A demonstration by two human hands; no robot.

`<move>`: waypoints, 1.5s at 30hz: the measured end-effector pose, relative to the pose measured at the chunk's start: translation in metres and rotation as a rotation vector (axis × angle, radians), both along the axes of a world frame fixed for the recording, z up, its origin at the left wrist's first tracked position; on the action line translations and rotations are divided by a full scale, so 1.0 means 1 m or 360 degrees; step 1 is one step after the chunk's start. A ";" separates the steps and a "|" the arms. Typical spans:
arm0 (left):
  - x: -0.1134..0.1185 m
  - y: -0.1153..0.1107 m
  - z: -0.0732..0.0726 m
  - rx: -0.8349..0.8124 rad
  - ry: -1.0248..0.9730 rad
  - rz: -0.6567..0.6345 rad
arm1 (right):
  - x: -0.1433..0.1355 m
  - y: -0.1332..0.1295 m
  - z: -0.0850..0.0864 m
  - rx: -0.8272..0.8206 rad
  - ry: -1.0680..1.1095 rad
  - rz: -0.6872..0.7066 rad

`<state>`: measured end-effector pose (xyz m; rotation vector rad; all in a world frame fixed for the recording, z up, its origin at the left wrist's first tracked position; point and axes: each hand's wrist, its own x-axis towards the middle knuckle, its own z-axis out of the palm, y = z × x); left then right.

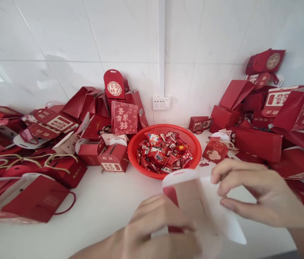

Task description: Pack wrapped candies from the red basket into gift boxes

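Observation:
A red paper gift box [200,201] with a pale inside lies open at the front of the table, its rounded white flap with a handle slot pointing toward the basket. My right hand [257,194] pinches the edge of its white right-hand panel between thumb and fingers. At the box's left side, my left hand [159,230] is curled round the red wall; motion blurs its fingers a little. Just beyond the box stands a red plastic basket [132,144] holding many small red-wrapped sweets [165,153].
Red gift boxes [114,158] are piled along the left, some with cord handles [60,158]. Another pile of red boxes [259,144] fills the right side. Behind, a tiled wall [125,43] carries a socket [161,103].

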<state>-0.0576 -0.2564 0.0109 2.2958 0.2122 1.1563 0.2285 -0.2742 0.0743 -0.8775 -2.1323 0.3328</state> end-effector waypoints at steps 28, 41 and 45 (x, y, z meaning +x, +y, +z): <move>-0.015 0.048 0.028 -0.0317 0.2188 0.0435 | -0.018 0.051 -0.128 -0.1011 0.0297 0.0268; -0.031 0.065 0.044 -0.0102 0.1433 0.0420 | -0.008 0.094 -0.036 -0.0541 0.0061 -0.0066; -0.022 0.094 0.036 -0.0134 0.1164 0.0434 | -0.023 0.144 -0.042 -0.0561 -0.0109 -0.0182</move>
